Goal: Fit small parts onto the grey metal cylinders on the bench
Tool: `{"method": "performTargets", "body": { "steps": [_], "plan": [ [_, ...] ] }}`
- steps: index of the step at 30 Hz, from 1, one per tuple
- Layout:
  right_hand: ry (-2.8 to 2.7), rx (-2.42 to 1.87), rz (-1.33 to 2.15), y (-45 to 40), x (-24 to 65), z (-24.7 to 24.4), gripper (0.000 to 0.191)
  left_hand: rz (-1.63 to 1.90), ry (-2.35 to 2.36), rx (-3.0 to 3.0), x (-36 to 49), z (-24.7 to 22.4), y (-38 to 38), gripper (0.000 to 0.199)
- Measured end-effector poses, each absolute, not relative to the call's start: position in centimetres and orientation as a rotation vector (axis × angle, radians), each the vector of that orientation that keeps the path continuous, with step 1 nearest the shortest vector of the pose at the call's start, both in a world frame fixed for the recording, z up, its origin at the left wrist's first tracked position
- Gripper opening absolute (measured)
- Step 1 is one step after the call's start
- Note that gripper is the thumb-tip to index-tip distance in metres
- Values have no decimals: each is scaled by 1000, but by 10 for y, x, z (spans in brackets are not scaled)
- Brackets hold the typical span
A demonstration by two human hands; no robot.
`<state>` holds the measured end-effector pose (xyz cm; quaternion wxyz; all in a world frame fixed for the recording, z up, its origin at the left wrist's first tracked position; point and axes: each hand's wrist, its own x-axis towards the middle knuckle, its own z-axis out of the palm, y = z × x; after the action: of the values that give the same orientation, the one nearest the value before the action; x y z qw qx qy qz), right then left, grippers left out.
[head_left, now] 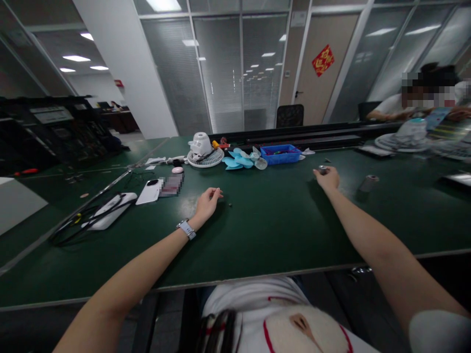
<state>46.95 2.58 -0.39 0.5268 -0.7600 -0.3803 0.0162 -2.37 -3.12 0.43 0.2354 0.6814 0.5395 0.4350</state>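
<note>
My left hand (208,202) hovers over the left-middle of the green table (272,220), its thumb and fingers pinched together. Anything between those fingertips is too small to make out. A tiny dark piece (230,205) lies on the tabletop just right of it. Farther right, my right hand (329,178) is closed around a small silvery round metal part (323,169), whose top shows between thumb and fingers. To the right of that hand stands a silvery metal cylinder (369,183), slightly blurred.
Along the back are a white fan housing (201,149), light-blue fan blades (241,159) and a blue tray (280,154) with small items. A white phone (150,191), a white power bank-like block (110,212) and black cables lie left. Another person (415,100) sits at far right.
</note>
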Motion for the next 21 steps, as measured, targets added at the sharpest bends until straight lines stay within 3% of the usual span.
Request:
{"method": "performTargets", "body": {
  "steps": [3,6,9,12,15,21],
  "plan": [
    [-839,-1852,0,23,457,0,65,1185,1479,1862,-23,6,-32,37],
    [-943,-1822,-279,15,428,16,87,1187,1475,1849,-22,7,-33,37],
    [-1360,-1652,-379,0,372,34,76,1194,1478,1836,-22,7,-34,36],
    [-1931,-1328,-192,-25,299,40,58,1187,1485,1839,-21,9,-35,35],
    [-2392,-1012,32,-55,234,33,56,1193,1484,1843,-19,11,-38,34],
    [-2609,-912,220,-74,194,17,45,1222,1457,1849,-16,13,-40,29]
  ]
}}
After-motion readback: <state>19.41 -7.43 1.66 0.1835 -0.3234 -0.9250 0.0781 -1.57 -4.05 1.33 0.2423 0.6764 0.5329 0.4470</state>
